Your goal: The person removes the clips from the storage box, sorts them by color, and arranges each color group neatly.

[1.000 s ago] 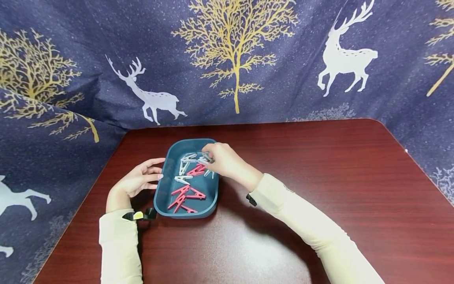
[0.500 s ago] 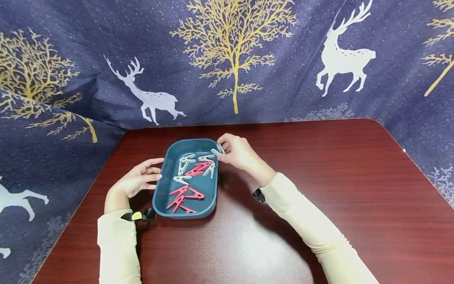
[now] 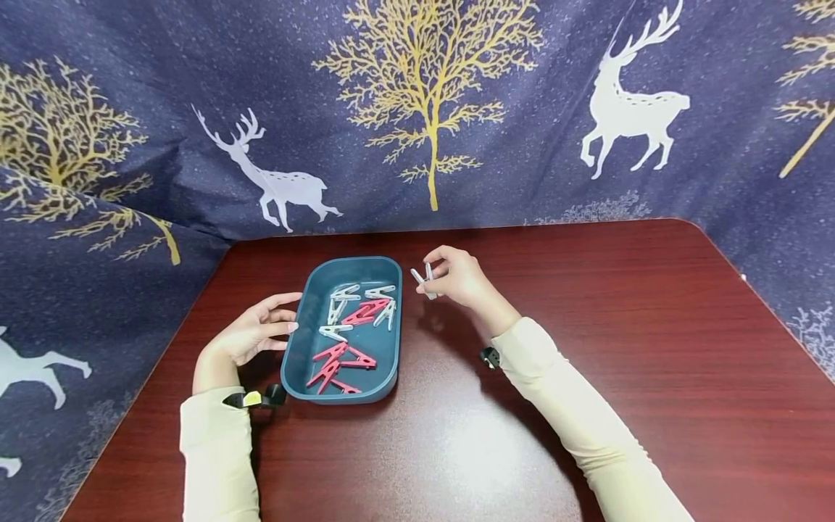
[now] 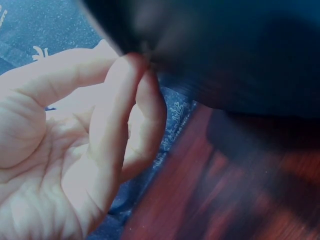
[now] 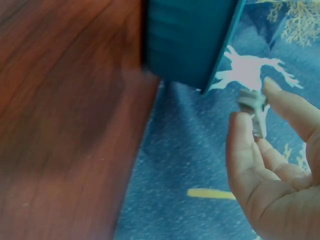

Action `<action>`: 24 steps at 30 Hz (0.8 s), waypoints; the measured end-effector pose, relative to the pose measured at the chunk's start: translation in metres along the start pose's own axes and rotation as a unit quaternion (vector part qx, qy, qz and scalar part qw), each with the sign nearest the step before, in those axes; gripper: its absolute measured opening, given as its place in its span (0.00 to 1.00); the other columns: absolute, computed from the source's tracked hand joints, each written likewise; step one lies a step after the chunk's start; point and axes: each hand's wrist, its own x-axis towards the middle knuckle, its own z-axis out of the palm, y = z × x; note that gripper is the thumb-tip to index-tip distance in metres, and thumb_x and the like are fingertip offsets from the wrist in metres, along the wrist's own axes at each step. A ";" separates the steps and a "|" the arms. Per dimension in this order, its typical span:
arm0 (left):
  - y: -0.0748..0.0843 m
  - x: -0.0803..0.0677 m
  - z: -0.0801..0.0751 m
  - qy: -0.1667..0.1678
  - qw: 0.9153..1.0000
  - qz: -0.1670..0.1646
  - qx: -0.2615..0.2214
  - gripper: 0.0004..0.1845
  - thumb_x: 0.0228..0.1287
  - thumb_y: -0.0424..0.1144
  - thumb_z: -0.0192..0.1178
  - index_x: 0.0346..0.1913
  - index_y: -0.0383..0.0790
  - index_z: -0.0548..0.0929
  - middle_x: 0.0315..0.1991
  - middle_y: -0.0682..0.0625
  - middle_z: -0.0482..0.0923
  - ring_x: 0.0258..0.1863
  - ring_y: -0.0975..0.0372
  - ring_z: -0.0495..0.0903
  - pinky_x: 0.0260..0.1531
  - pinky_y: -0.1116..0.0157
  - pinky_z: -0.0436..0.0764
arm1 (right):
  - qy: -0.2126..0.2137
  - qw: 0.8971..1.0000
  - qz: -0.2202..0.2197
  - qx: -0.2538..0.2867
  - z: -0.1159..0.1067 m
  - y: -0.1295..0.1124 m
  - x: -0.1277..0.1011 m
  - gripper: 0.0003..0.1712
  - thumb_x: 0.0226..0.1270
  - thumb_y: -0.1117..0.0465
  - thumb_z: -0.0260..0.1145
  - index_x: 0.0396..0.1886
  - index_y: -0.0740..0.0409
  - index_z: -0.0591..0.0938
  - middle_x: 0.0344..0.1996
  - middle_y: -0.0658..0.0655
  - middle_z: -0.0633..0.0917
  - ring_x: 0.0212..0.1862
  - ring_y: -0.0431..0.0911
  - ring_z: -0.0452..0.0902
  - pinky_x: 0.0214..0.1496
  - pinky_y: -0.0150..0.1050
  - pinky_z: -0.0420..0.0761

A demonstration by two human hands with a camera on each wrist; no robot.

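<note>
Your right hand is above the table, just off the tray at its 2 o'clock corner, fingers curled and pinching a white peg between thumb and fingertips. Peg is clear of the tray rim, raised over the wood, its legs pointing toward 10 o'clock. In the right wrist view the same peg sits gripped between your thumb and forefinger, with the tray's outer wall just beyond it. Your left hand lies at the tray's 9 o'clock side, palm turned toward it, fingers loosely extended; the fingertips reach the tray's left wall, holding nothing. The left wrist view is blurred: relaxed palm and fingers close against a dark edge, likely the tray, contact not certain. Tray is teal, oblong, long axis running 12 to 6, standing left of the table's middle. Inside it: white pegs bunched toward the 12 o'clock half, red pegs mostly toward 6 o'clock, one red peg lying among the white ones near the middle. Pegs overlap, count not reliable. Behind the table, from 9 through 3 o'clock, hangs a blue cloth printed with gold trees and white deer.
</note>
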 end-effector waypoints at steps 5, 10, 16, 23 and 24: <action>0.000 0.001 0.000 0.000 1.000 0.000 0.006 0.31 0.68 0.29 0.53 0.71 0.38 0.55 0.43 0.54 0.79 0.39 0.65 0.83 0.39 0.64 0.83 | 0.016 0.999 0.009 0.038 -0.002 0.011 0.003 0.28 0.41 0.71 0.77 0.47 0.68 0.80 0.28 0.64 0.83 0.23 0.39 0.79 0.38 0.54 0.83; -0.001 0.000 0.000 0.001 1.000 -0.001 0.005 0.31 0.69 0.29 0.53 0.71 0.38 0.54 0.43 0.55 0.79 0.39 0.65 0.83 0.38 0.64 0.83 | 0.020 0.996 0.029 0.086 -0.005 0.017 0.005 0.25 0.43 0.73 0.76 0.44 0.72 0.78 0.25 0.59 0.80 0.22 0.39 0.77 0.42 0.56 0.82; 0.000 -0.002 0.001 0.001 1.000 0.001 -0.003 0.31 0.68 0.30 0.53 0.71 0.37 0.54 0.42 0.55 0.80 0.38 0.65 0.83 0.39 0.64 0.83 | 0.023 0.990 0.068 0.123 -0.008 0.022 0.009 0.20 0.44 0.74 0.74 0.35 0.70 0.74 0.24 0.55 0.78 0.23 0.39 0.79 0.42 0.48 0.84; -0.001 0.000 0.000 0.001 1.000 -0.002 -0.005 0.31 0.69 0.29 0.53 0.71 0.37 0.54 0.42 0.55 0.79 0.39 0.66 0.83 0.39 0.64 0.83 | 0.029 0.986 0.105 0.129 -0.016 0.026 0.013 0.18 0.48 0.74 0.73 0.36 0.72 0.74 0.27 0.59 0.82 0.22 0.38 0.81 0.43 0.45 0.83; -0.001 0.000 0.000 0.001 1.000 -0.002 -0.004 0.31 0.69 0.29 0.53 0.71 0.36 0.54 0.42 0.55 0.80 0.38 0.66 0.83 0.39 0.64 0.83 | 0.030 0.985 0.112 0.131 -0.017 0.026 0.014 0.18 0.48 0.74 0.73 0.36 0.72 0.73 0.28 0.60 0.82 0.22 0.38 0.81 0.43 0.45 0.83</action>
